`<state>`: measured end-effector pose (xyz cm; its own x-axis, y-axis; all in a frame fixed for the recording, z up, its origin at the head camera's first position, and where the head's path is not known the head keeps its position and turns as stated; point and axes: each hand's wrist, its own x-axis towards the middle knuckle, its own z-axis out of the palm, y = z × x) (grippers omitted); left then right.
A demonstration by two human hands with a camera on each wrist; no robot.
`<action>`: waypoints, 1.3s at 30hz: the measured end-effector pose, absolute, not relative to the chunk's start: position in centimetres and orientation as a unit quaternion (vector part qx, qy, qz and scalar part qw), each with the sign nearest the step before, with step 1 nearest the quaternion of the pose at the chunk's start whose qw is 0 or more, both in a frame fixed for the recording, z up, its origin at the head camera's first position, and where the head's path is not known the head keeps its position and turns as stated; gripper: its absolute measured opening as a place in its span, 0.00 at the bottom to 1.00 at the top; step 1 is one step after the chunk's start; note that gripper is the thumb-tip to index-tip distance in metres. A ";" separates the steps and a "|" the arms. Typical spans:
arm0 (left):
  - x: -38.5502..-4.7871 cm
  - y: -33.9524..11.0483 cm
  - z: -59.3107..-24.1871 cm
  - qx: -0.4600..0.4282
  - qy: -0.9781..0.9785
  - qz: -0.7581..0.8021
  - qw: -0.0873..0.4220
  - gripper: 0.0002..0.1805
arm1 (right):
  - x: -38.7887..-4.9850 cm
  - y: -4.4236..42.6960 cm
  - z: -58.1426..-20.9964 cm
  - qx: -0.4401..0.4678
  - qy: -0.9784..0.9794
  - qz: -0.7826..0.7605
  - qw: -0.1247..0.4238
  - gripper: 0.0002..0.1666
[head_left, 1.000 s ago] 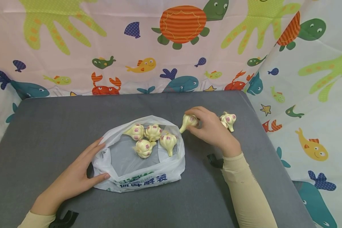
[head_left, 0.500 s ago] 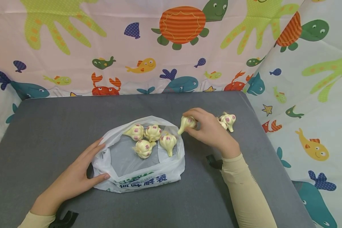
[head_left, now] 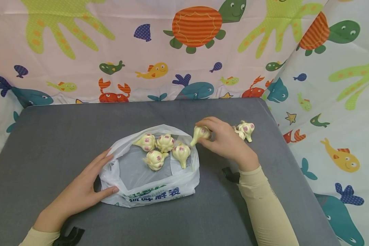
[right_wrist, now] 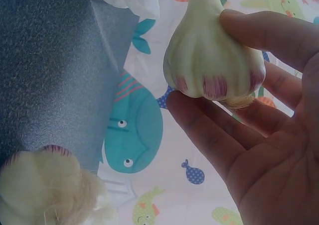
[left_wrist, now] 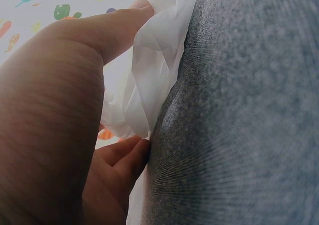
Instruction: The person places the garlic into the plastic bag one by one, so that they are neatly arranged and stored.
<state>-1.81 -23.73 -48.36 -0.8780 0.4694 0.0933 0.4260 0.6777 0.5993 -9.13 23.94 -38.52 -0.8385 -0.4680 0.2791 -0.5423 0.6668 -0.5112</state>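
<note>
My right hand [head_left: 226,140] pinches a garlic bulb [right_wrist: 214,60] between thumb and fingers, just off the right rim of a white plastic bag [head_left: 184,181]. The bulb is pale with purple streaks, and its stem points down-left towards the bag in the head view. My left hand [head_left: 80,191] rests against the bag's left side, fingers and thumb spread and fairly straight. In the left wrist view, the thumb and fingers touch the crumpled plastic [left_wrist: 154,60]. Several garlic bulbs [head_left: 155,160] lie within the bag's wide mouth.
More garlic bulbs [head_left: 246,130] lie on the grey table [head_left: 64,130] right of my right hand, partly hidden behind it. A curtain [head_left: 126,41] printed with sea animals hangs behind the table and along its right side.
My right hand has shifted slightly left with the garlic bulb, bringing it closer to the bag's rim. The left hand and bag have stayed still.
</note>
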 end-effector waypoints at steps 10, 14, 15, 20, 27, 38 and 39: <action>-1.8 -23.7 -48.0 0.244 0.914 0.322 0.030 0.62 | -9.0 23.6 -38.3 0.293 -0.907 0.299 0.056 0.27; -1.8 -23.8 -48.1 0.244 0.915 0.320 0.034 0.62 | -9.0 23.4 -38.4 0.297 -0.904 0.302 0.057 0.27; -1.8 -23.8 -48.1 0.243 0.915 0.320 0.034 0.61 | -9.0 23.4 -38.4 0.299 -0.903 0.303 0.057 0.27; -1.8 -23.8 -48.2 0.245 0.915 0.319 0.035 0.61 | -9.1 23.2 -38.5 0.302 -0.903 0.301 0.051 0.27; -2.0 -23.8 -48.4 0.245 0.914 0.320 0.036 0.61 | -9.1 23.0 -38.7 0.308 -0.902 0.298 0.049 0.27; -1.9 -23.7 -48.3 0.241 0.915 0.321 0.039 0.61 | -9.2 22.9 -39.2 0.308 -0.902 0.299 0.038 0.27; -1.9 -23.7 -48.3 0.241 0.915 0.321 0.041 0.61 | -9.2 22.8 -39.2 0.307 -0.903 0.299 0.037 0.27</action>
